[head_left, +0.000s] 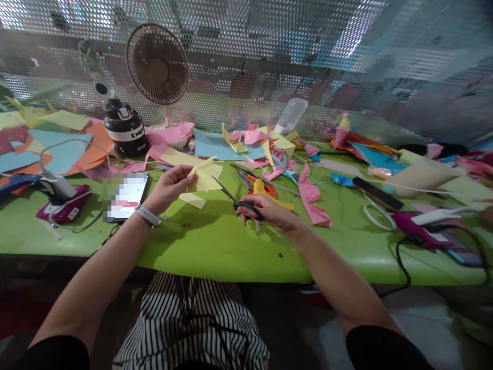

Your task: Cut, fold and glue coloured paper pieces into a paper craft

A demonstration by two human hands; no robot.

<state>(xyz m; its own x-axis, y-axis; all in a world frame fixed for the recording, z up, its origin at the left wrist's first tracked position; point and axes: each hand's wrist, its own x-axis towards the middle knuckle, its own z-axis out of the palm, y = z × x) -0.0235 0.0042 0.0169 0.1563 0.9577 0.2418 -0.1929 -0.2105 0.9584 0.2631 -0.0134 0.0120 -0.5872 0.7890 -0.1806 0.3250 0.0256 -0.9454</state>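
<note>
My left hand (172, 186) pinches a folded piece of yellow paper (206, 177) just above the green table (215, 241). A small yellow offcut (192, 200) lies beneath it. My right hand (265, 211) is closed round the black handles of a pair of scissors (235, 198). The blades are parted and point at the edge of the yellow paper. A white watch sits on my left wrist.
A phone (125, 196) lies left of my hand. Behind stand a small fan (157, 64) and a black jar (126, 127). Coloured paper scraps, a yellow-handled cutter (269, 194), other scissors, a glue gun (416, 228) and cables crowd the table.
</note>
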